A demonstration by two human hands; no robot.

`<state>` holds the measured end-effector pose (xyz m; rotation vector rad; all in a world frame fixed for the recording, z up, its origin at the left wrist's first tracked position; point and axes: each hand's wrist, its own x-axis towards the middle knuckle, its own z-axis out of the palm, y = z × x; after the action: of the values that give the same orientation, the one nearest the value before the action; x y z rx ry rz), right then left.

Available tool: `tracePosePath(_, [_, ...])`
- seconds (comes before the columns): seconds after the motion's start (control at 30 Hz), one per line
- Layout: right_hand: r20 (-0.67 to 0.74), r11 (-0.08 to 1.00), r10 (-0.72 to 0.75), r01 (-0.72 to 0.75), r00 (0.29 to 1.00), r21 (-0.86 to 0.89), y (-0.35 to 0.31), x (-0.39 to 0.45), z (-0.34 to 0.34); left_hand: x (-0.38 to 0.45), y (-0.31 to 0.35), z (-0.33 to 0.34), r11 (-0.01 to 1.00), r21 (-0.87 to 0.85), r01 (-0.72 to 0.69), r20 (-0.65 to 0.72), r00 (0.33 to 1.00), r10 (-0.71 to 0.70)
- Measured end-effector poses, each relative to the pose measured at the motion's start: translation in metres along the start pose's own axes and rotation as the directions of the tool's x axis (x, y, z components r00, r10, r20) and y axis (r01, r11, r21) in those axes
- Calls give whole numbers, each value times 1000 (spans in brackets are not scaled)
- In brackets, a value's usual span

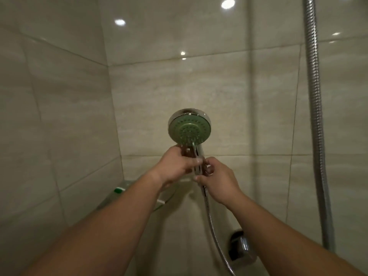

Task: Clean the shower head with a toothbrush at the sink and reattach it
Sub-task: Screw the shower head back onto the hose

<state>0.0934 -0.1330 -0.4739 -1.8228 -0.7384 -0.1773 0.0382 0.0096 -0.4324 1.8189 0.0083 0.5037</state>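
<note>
Both hands (pixel 196 169) hide shower head (pixel 189 129) handle (blurred).

dim warm light | ceiling-lamp glare spots on tiles (pixel 179 80) above hands (pixel 175 166) | soft overall, hose (pixel 315 116) right of hands smeared | wide-angle edge bending

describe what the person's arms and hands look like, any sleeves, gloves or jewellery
Both forearms are bare up to the frame edge: no sleeves show. The left hand and right hand wear no gloves, and no rings, watch or bracelet are visible. The fingernails look short and unpainted, though the picture is a little blurred.
</note>
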Motion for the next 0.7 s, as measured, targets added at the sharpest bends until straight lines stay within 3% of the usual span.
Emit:
tracePosePath(0.5, [-199,975,-223,218,954,-48,-119,119,-37,94,125,-45,941,9,-338,-111,935,337])
tracePosePath(0.7, [-243,944,-327,306,913,-121,-169,160,-61,119,184,-60,936,-35,-351,-48,936,350])
